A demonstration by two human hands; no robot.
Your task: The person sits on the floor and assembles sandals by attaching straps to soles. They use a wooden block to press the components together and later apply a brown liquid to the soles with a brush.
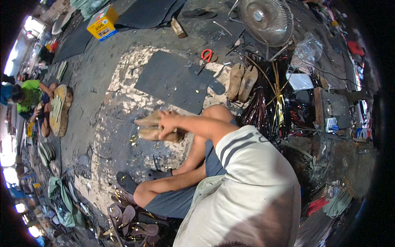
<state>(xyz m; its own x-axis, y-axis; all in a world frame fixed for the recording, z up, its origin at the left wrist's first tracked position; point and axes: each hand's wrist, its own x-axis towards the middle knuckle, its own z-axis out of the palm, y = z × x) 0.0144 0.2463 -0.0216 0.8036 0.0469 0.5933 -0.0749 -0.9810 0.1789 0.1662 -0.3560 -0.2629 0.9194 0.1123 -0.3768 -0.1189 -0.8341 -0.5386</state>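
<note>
My right hand (pixel 168 124) reaches across from my bent arm and grips a pair of brown wooden shoe lasts (pixel 148 132), its fingers and thumb wrapped over them. The lasts lie side by side, low over the worn, pale-patched board (pixel 117 119) on the floor, with their tips pointing left. My left hand is out of view, with my torso and legs filling that side. Just beyond the lasts a dark grey sheet (pixel 168 80) lies flat. Scissors with red handles (pixel 207 55) rest at its far edge.
Another pair of lasts (pixel 235 80) stands right of the sheet, beside shiny dark and gold strips (pixel 263 103). A fan (pixel 263 20) and a yellow box (pixel 102 24) are farther off. Sandals (pixel 123 216) lie near my knee. At left, a person (pixel 31 92) sits by a wooden block (pixel 61 117).
</note>
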